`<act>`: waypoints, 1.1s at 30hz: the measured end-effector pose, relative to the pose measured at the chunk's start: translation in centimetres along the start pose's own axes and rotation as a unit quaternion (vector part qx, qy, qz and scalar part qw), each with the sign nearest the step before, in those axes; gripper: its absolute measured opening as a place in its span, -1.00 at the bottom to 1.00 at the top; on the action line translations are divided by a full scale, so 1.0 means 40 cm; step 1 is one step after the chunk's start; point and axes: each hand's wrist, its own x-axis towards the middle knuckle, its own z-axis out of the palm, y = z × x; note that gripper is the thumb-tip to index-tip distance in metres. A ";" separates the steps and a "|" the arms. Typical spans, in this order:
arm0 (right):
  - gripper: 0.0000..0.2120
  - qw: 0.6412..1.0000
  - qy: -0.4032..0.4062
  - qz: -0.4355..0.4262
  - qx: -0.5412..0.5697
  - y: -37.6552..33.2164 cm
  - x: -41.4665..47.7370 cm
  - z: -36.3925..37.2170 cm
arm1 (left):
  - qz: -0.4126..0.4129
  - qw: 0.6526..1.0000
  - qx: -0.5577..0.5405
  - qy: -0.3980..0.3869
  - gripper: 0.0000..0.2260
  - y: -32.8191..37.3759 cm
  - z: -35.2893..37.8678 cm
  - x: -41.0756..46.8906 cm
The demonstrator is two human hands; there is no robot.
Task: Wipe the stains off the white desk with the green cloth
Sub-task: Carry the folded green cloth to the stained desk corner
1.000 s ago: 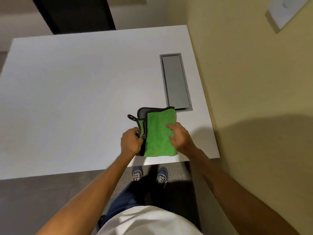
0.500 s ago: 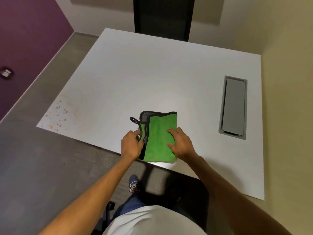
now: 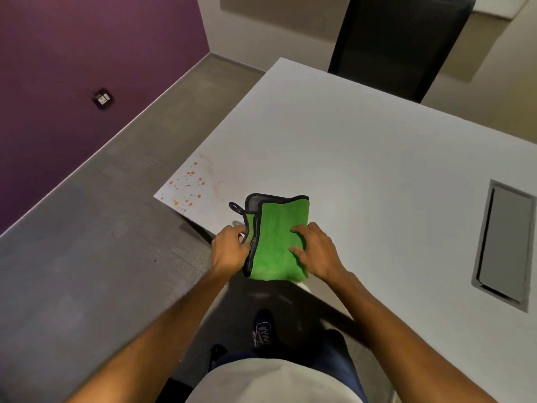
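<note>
Here, in the head view, the green cloth [image 3: 276,242] is folded to a pad and held just over the near edge of the white desk [image 3: 363,158], its lower end hanging past that edge. The left hand [image 3: 231,251] is curled and pinches the cloth's black-bound left hem, just below the small hanging loop [image 3: 236,207]. The right hand [image 3: 318,255] holds the right side, with thumb and forefinger laid on top. Its other fingers are hidden, so how far they wrap under I cannot tell.

The orange stains [image 3: 189,184] speckle the desk's near-left corner, close to the cloth and up-left of it, and no wiping has begun. To do this step well, I judge the pad should go down flat just short of the spots. One palm should be spread over it and the loop tucked away so it does not drag. The strokes should run inward from the corner, so nothing is pushed off the edge onto the grey floor [image 3: 87,257]. Dried spots probably need firm, repeated passes.

Compared with half a second ago, the stains are much nearer the cloth, whereas they then lay well off to its left. The grey hatch [image 3: 502,245] in the desk was right beside the cloth a second ago and is now well apart on the right. Both hands keep the same hold throughout.
</note>
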 end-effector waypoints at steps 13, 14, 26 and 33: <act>-0.55 0.994 -0.070 -0.068 -0.050 -0.173 0.246 0.053 | -0.074 0.997 -0.006 0.035 -0.94 -0.149 -0.102 0.132; -0.57 0.993 -0.074 -0.077 -0.053 -0.179 0.267 0.056 | -0.071 0.997 0.008 0.025 -0.92 -0.154 -0.112 0.151; -0.55 0.993 -0.109 -0.041 -0.002 -0.179 0.475 0.152 | -0.104 0.992 0.065 -0.032 -0.78 -0.238 -0.126 0.369; -0.45 0.997 -0.077 0.021 -0.004 -0.174 0.511 0.176 | 0.008 0.982 0.178 -0.054 -0.44 -0.294 -0.051 0.439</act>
